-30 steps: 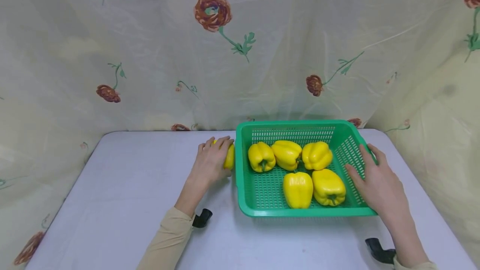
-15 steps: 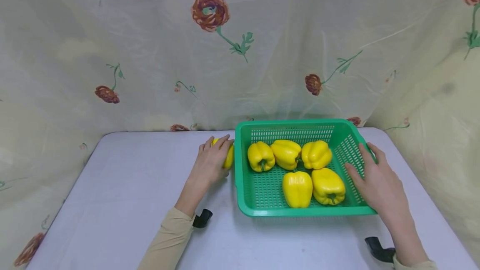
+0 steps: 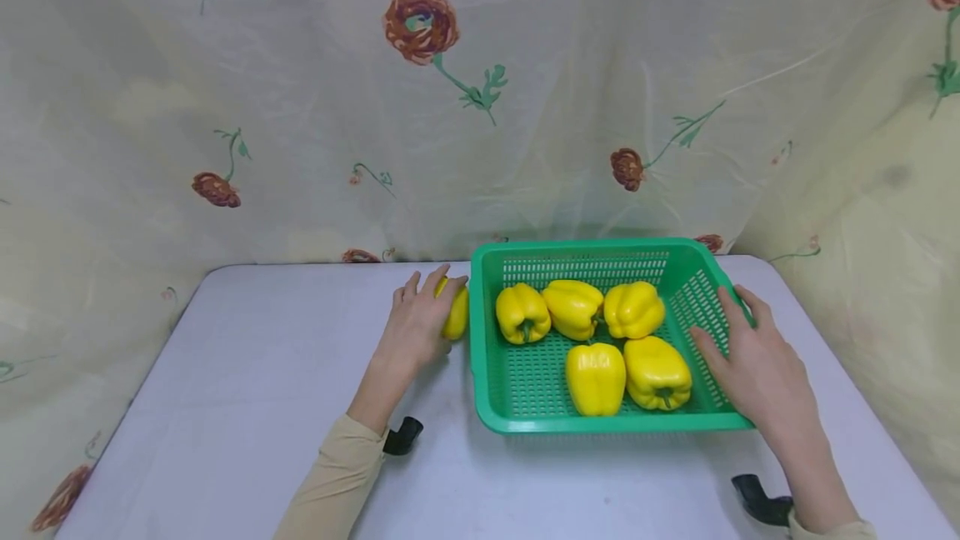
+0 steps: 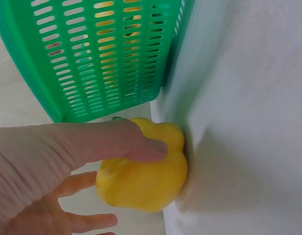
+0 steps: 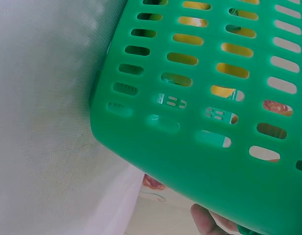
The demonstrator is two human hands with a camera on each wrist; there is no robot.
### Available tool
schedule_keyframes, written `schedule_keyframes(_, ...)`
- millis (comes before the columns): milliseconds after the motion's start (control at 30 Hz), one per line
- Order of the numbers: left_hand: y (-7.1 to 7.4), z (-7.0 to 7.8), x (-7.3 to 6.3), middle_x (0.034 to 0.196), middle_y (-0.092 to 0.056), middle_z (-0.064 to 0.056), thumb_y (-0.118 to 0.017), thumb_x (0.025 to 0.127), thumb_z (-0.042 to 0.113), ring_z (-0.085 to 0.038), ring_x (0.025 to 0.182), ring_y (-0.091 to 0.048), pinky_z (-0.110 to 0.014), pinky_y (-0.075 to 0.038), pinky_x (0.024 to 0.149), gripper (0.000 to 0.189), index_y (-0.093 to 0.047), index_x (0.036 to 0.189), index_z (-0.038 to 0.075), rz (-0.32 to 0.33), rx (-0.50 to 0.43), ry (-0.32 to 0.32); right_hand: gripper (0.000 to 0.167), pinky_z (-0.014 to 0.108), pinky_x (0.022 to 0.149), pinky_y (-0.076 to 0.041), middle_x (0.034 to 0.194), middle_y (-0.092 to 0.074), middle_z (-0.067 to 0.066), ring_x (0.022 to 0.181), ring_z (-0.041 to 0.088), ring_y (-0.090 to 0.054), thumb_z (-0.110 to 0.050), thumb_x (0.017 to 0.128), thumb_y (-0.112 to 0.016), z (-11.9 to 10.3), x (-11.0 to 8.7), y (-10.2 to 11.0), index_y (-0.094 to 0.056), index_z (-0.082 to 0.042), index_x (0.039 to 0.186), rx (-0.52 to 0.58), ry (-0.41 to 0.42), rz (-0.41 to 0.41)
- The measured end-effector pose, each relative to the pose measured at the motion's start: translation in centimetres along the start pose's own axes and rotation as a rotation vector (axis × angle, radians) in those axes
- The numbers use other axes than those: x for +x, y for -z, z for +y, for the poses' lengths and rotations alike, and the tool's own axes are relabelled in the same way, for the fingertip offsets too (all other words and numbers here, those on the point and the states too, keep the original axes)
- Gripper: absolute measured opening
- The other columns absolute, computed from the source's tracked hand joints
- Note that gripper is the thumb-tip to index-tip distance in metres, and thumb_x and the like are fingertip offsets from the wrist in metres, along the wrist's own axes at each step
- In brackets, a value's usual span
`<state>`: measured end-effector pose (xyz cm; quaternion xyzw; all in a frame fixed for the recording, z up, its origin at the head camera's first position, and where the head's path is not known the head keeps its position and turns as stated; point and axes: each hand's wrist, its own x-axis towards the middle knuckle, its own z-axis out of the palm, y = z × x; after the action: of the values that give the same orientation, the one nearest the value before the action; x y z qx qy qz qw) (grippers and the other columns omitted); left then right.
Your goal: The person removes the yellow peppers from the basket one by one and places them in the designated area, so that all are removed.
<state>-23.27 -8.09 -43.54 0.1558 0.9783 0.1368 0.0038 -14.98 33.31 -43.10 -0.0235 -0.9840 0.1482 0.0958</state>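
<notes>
My left hand holds a yellow bell pepper beside the left wall of a green plastic basket. In the left wrist view the thumb lies across that bell pepper, which sits against the white table. Other fingers stretch out beyond it, and the index fingertip is hidden there. At the opposite end, my right hand grips the basket's right rim, thumb on the inside. Several more yellow bell peppers lie in the basket, including one at the front with its stem facing away.
The table is covered in white cloth. Flower-printed sheeting hangs behind it and at both sides. A black strap piece shows at the left wrist, a similar black piece at the right.
The left hand's fingers have lifted and spread slightly, showing more of the bell pepper beside the basket. The right hand, the basket and the bell peppers inside have stayed put.
</notes>
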Motion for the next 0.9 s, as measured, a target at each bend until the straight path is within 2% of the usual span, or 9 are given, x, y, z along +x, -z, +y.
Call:
schedule_keyframes(300, 0.6, 0.1, -0.2, 0.175, -0.036, -0.012, -0.095, 0.081, 0.010, -0.056, 0.158, -0.034, -0.069, -0.037, 0.127, 0.094, -0.047, 0.161, 0.023, -0.014, 0.009, -0.001, 0.077, 0.073, 0.073, -0.058, 0.162, -0.030, 0.044, 0.105, 0.067, -0.061, -0.037, 0.109, -0.059, 0.1, 0.0, 0.0, -0.030, 0.008, 0.164, 0.001, 0.000, 0.004)
schedule_keyframes(667, 1.2, 0.2, -0.6, 0.175, -0.037, -0.012, -0.095, 0.083, 0.019, -0.056, 0.157, -0.035, -0.069, -0.038, 0.126, 0.092, -0.047, 0.162, 0.023, 0.003, 0.034, -0.007, 0.078, 0.075, 0.076, -0.058, 0.163, -0.029, 0.043, 0.110, 0.068, -0.058, -0.041, 0.110, -0.058, 0.1, 0.1, -0.1, -0.029, 0.007, 0.165, 0.005, -0.011, -0.008)
schedule_keyframes(767, 1.4, 0.3, -0.8, 0.174, -0.039, -0.013, -0.092, 0.086, 0.019, -0.055, 0.155, -0.039, -0.068, -0.042, 0.123, 0.086, -0.049, 0.160, 0.022, 0.055, 0.040, -0.034, 0.078, 0.076, 0.076, -0.057, 0.163, -0.029, 0.043, 0.109, 0.068, -0.059, -0.041, 0.110, -0.057, 0.1, 0.1, -0.1, -0.029, 0.007, 0.165, 0.004, -0.012, -0.009)
schedule_keyframes(900, 1.6, 0.5, -0.9, 0.169, -0.046, -0.014, -0.083, 0.092, 0.011, -0.053, 0.149, -0.048, -0.066, -0.048, 0.118, 0.070, -0.054, 0.155, 0.019, 0.192, 0.049, -0.086, 0.078, 0.076, 0.076, -0.057, 0.163, -0.029, 0.044, 0.107, 0.067, -0.060, -0.040, 0.110, -0.058, 0.1, 0.0, -0.1, -0.029, 0.007, 0.165, 0.002, -0.010, -0.010)
